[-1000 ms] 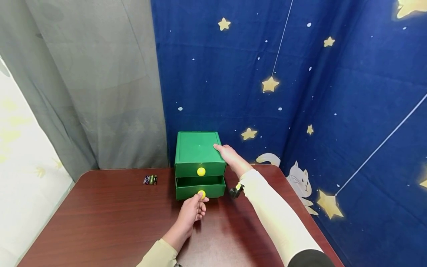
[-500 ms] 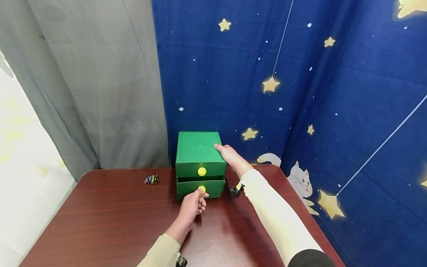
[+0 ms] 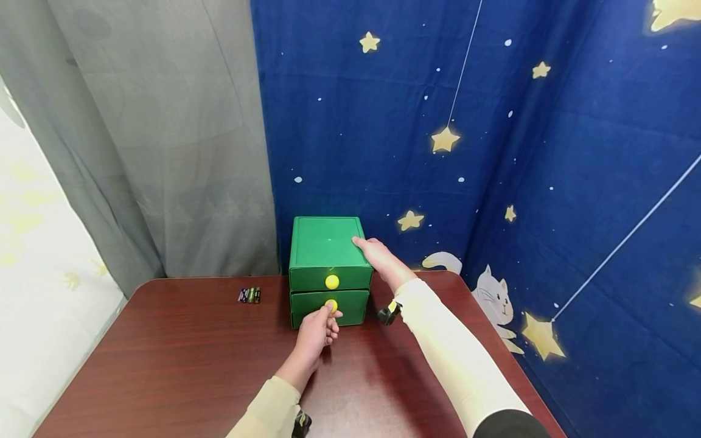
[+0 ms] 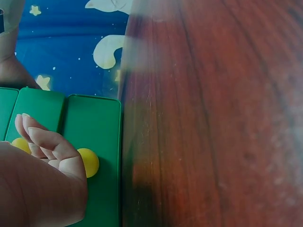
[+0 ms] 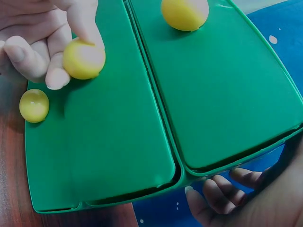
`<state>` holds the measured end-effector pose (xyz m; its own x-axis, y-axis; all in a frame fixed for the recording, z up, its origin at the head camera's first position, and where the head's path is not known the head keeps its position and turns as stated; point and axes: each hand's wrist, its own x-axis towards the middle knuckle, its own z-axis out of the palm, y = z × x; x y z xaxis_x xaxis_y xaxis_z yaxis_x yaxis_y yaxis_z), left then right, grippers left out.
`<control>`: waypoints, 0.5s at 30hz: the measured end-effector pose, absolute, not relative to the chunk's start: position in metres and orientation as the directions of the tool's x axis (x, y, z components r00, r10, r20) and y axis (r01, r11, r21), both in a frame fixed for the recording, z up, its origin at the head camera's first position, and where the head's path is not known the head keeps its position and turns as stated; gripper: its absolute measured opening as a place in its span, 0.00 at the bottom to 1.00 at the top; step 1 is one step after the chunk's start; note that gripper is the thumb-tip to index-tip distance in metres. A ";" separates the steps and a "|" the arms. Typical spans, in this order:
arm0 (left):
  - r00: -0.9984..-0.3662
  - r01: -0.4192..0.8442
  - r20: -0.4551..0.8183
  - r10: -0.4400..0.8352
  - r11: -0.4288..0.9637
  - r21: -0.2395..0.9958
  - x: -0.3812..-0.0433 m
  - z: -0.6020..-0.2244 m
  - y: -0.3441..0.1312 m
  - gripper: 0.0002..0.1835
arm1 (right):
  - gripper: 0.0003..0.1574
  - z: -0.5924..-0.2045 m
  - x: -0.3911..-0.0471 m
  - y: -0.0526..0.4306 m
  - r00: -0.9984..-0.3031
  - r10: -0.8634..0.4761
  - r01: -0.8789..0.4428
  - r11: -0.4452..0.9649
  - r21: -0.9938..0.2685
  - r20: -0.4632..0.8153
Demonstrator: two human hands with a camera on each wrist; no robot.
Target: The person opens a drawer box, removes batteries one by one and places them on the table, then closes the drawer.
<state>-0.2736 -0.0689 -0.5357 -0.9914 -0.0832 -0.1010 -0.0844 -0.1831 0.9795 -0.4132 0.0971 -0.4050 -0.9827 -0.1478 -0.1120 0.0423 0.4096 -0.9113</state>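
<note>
A green drawer cabinet (image 3: pixel 327 240) stands at the table's back edge, its drawers stacked and fitted with round yellow knobs. My left hand (image 3: pixel 316 334) is at the middle drawer, thumb and finger pinching its knob (image 5: pixel 85 59). That drawer's front (image 5: pixel 118 123) sits nearly flush with the others. The bottom knob (image 5: pixel 34 105) shows in the right wrist view but hides behind my left hand in the head view. My right hand (image 3: pixel 378 255) grips the cabinet's right side, thumb on the top, fingers (image 5: pixel 220 194) along the side wall.
Several small batteries (image 3: pixel 249 295) lie on the brown table (image 3: pixel 181 353), left of the cabinet. A grey curtain (image 3: pixel 208 182) and a blue star-patterned curtain (image 3: pixel 356 134) hang right behind the table's back edge.
The middle drawer has gone back into the cabinet from partly pulled out, with my left hand on its knob moving forward. My right hand has stayed on the cabinet's side.
</note>
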 end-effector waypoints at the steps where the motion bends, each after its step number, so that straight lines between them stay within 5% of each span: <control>1: -0.992 -0.081 -0.098 -0.084 -0.184 0.980 -0.274 -0.536 -0.069 0.28 | 0.45 -0.406 -0.413 0.097 -0.983 -0.150 0.040 0.406 -0.913 -0.110; 15: -0.991 -0.073 -0.092 -0.098 -0.180 0.981 -0.279 -0.536 -0.068 0.30 | 0.46 -0.407 -0.414 0.097 -0.981 -0.146 0.057 0.399 -0.915 -0.124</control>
<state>-0.2794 -0.0681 -0.5359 -0.9910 -0.0975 -0.0918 -0.0731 -0.1805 0.9809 -0.4140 0.0975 -0.4068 -0.9815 -0.1459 -0.1243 0.0566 0.3992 -0.9151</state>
